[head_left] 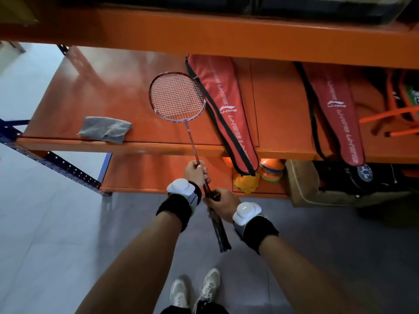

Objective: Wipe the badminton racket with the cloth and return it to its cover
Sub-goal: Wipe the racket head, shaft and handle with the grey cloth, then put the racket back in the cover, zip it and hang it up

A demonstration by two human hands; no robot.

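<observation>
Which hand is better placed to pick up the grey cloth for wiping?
Probably the left hand. The cloth lies on the shelf to its left, and the right hand grips the racket handle and could hold it alone.

Orange shelf (95, 87): grey cloth (105, 129) at front edge, two red covers (223, 109) (one overhanging).

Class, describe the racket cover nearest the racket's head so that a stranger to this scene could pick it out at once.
Find the orange shelf. Two red covers lie on it; take the left cover, whose black-edged side runs beside the racket head. Unlike the right cover, it lies flat and empty.
</observation>
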